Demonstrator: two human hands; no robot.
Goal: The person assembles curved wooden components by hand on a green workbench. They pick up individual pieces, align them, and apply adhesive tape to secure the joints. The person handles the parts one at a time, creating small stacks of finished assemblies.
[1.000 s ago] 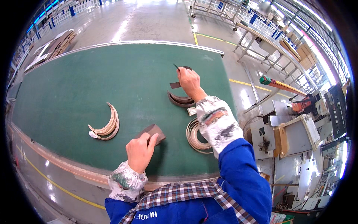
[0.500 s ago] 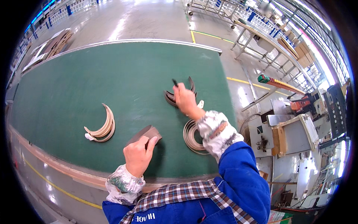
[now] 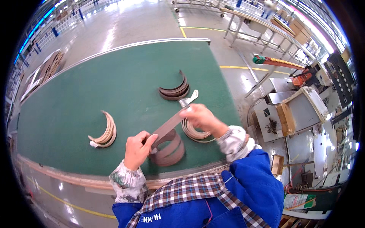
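Note:
A flat brown strip (image 3: 169, 125) runs taut and slanting between my two hands, and the rest of it hangs in a loose coil (image 3: 173, 152) beside my left hand. My left hand (image 3: 138, 149) pinches the strip between thumb and fingers at the coil. At the strip's upper right end, my right hand (image 3: 202, 118) closes on it with bent fingers; whether anything else is in that hand I cannot make out. Just behind my right hand lies a beige coil (image 3: 190, 131) with a white tag (image 3: 189, 99) near it. Farther back sits a dark brown curved bundle (image 3: 175, 91).
A cream curved bundle (image 3: 108, 131) lies at the left on the green tabletop (image 3: 95, 83). Beyond the right edge stand a machine with a control panel (image 3: 339, 78) and a yellow-orange bar with a green end (image 3: 279, 62). A long metal-legged table (image 3: 262, 24) stands behind.
My right hand has come back from the dark bundle, nearer me, and now grips the strip's end. The brown strip, earlier bunched at my left hand, is now stretched out with its coil opened.

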